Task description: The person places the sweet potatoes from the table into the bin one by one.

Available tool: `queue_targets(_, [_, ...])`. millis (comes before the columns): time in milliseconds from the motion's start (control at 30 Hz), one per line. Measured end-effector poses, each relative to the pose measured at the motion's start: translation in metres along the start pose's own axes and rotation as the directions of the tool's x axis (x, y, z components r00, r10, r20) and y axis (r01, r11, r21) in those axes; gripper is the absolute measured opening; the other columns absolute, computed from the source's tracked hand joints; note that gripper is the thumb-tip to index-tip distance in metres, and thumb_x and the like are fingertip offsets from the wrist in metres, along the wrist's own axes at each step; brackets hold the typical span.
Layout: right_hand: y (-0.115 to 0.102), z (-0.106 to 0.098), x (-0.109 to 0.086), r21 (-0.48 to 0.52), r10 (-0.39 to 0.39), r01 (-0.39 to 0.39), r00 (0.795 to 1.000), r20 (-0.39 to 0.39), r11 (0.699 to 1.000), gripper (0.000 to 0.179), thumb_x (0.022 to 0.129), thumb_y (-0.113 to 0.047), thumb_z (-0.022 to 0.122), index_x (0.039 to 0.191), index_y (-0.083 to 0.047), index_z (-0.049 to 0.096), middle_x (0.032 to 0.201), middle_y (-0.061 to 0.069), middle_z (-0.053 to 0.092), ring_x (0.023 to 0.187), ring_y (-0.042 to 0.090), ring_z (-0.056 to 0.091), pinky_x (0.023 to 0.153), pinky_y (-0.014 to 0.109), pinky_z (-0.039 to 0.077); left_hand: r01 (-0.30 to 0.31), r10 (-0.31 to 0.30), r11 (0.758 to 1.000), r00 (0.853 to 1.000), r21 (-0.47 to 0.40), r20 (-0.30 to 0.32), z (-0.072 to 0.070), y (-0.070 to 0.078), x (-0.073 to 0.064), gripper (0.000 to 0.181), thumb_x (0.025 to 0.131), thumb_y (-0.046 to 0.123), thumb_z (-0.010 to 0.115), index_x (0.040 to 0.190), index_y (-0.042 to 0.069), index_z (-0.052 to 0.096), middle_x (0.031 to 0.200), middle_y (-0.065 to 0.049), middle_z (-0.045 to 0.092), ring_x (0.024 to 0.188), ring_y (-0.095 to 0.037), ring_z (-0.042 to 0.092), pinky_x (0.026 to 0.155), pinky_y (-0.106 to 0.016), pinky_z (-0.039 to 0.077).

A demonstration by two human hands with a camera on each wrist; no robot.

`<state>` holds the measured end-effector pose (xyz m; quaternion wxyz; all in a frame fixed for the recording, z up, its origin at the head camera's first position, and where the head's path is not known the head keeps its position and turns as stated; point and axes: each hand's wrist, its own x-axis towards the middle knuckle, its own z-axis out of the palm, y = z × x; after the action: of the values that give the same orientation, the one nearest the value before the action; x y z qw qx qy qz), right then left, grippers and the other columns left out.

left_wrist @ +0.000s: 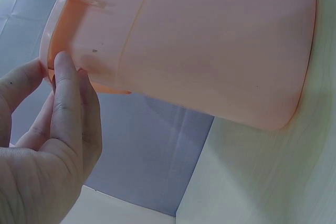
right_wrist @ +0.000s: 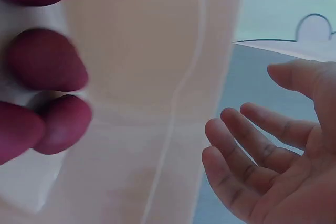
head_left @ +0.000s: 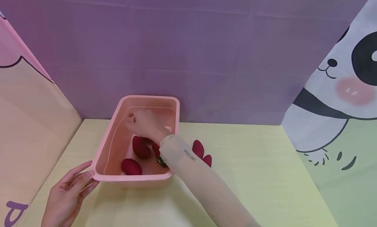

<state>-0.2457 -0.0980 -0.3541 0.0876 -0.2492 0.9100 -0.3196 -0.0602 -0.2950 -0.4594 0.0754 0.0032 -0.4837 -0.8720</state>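
A pink plastic bin (head_left: 132,178) stands on the table at left of centre. With thumb and fingers my left hand (head_left: 66,194) pinches its near-left rim corner; the left wrist view shows this grip from the side. Inside the bin lie several dark red, smooth, tapered oval pieces, including one (head_left: 141,148) in the middle and another (head_left: 131,167) by the near wall. My right hand (head_left: 145,124) is over the bin's far part. In the right wrist view its fingers (right_wrist: 252,174) are loosely bent with nothing between them, apart from the red pieces (right_wrist: 47,60).
Two more dark red pieces (head_left: 198,148) show on the table (head_left: 250,161) just right of the bin, partly behind my right sleeve (head_left: 200,178). A purple backdrop (head_left: 206,57) rises behind, and printed panels border the left and right sides.
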Motion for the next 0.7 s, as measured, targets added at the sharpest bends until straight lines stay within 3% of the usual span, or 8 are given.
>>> queue_targets(167, [-0.011, -0.02, -0.011, 0.127, -0.06, 0.058, 0.998, 0.015, 0.99, 0.022, 0.093, -0.011, 0.058, 0.073, -0.012, 0.049, 0.056, 0.003, 0.038, 0.046, 0.014, 0.032, 0.039, 0.019, 0.031, -0.003, 0.003, 1.0, 1.0, 0.005, 0.008, 0.002, 0.0, 0.0, 0.04, 0.099, -0.015, 0.048, 0.134, 0.0, 0.063, 0.106, -0.012, 0.073, 0.096, -0.022, 0.072, 0.086, -0.037, 0.059])
queue_targets(267, [-0.018, -0.037, -0.021, 0.113, -0.114, 0.11, 0.993, 0.03, 0.988, 0.022, 0.091, -0.008, 0.055, 0.072, -0.013, 0.045, 0.058, 0.002, 0.034, 0.05, 0.012, 0.029, 0.043, 0.019, 0.027, -0.005, 0.005, 1.0, 1.0, 0.004, 0.011, 0.002, 0.0, 0.0, 0.04, 0.099, -0.015, 0.048, 0.133, 0.0, 0.063, 0.107, -0.012, 0.073, 0.096, -0.022, 0.072, 0.086, -0.036, 0.059])
queue_targets(333, [-0.021, -0.048, -0.03, 0.047, -0.144, 0.142, 0.989, 0.035, 0.989, 0.021, 0.092, -0.012, 0.054, 0.074, -0.013, 0.044, 0.059, 0.001, 0.033, 0.052, 0.011, 0.028, 0.044, 0.02, 0.025, -0.003, 0.003, 1.0, 1.0, 0.008, 0.01, 0.002, 0.0, 0.0, 0.04, 0.099, -0.015, 0.048, 0.133, 0.001, 0.063, 0.107, -0.012, 0.073, 0.096, -0.021, 0.072, 0.086, -0.036, 0.058])
queue_targets(433, [-0.023, -0.064, -0.048, -0.056, -0.156, 0.158, 0.987, 0.045, 0.986, 0.019, 0.098, -0.029, 0.053, 0.083, -0.018, 0.051, 0.065, -0.001, 0.041, 0.056, 0.01, 0.038, 0.048, 0.021, 0.034, 0.004, -0.004, 1.0, 1.0, 0.009, 0.006, 0.001, 0.0, 0.001, 0.04, 0.099, -0.015, 0.049, 0.133, 0.001, 0.063, 0.106, -0.012, 0.073, 0.096, -0.021, 0.072, 0.085, -0.036, 0.059])
queue_targets(500, [-0.018, -0.073, -0.063, -0.124, -0.167, 0.17, 0.985, 0.037, 0.978, 0.02, 0.1, -0.04, 0.053, 0.099, -0.022, 0.061, 0.079, -0.006, 0.054, 0.069, 0.006, 0.05, 0.059, 0.019, 0.046, 0.008, -0.008, 1.0, 1.0, 0.01, 0.002, 0.001, 0.0, 0.001, 0.04, 0.099, -0.014, 0.049, 0.134, 0.001, 0.063, 0.106, -0.012, 0.073, 0.096, -0.021, 0.072, 0.085, -0.037, 0.058])
queue_targets(567, [-0.01, -0.081, -0.077, -0.165, -0.179, 0.181, 0.984, 0.028, 0.97, 0.033, 0.1, -0.048, 0.054, 0.12, -0.024, 0.063, 0.101, -0.008, 0.063, 0.088, 0.005, 0.058, 0.076, 0.023, 0.054, 0.01, -0.01, 1.0, 1.0, 0.008, -0.004, 0.0, 0.0, 0.002, 0.04, 0.099, -0.014, 0.049, 0.134, 0.001, 0.062, 0.106, -0.012, 0.073, 0.097, -0.021, 0.072, 0.085, -0.037, 0.058])
queue_targets(667, [0.008, -0.09, -0.098, -0.209, -0.203, 0.197, 0.979, -0.004, 0.958, 0.049, 0.098, -0.048, 0.058, 0.139, -0.021, 0.057, 0.124, -0.007, 0.061, 0.108, 0.008, 0.058, 0.091, 0.029, 0.054, 0.013, -0.013, 1.0, 1.0, 0.004, -0.011, -0.001, 0.0, 0.002, 0.04, 0.099, -0.014, 0.05, 0.133, 0.001, 0.063, 0.107, -0.012, 0.073, 0.096, -0.022, 0.072, 0.085, -0.038, 0.058])
queue_targets(700, [0.014, -0.093, -0.104, -0.22, -0.209, 0.201, 0.978, -0.015, 0.955, 0.048, 0.098, -0.046, 0.06, 0.138, -0.02, 0.057, 0.123, -0.005, 0.062, 0.107, 0.009, 0.058, 0.089, 0.029, 0.055, 0.015, -0.015, 1.0, 1.0, 0.001, -0.012, -0.001, 0.0, 0.002, 0.039, 0.099, -0.014, 0.05, 0.133, 0.001, 0.064, 0.108, -0.012, 0.073, 0.096, -0.022, 0.072, 0.085, -0.038, 0.058])
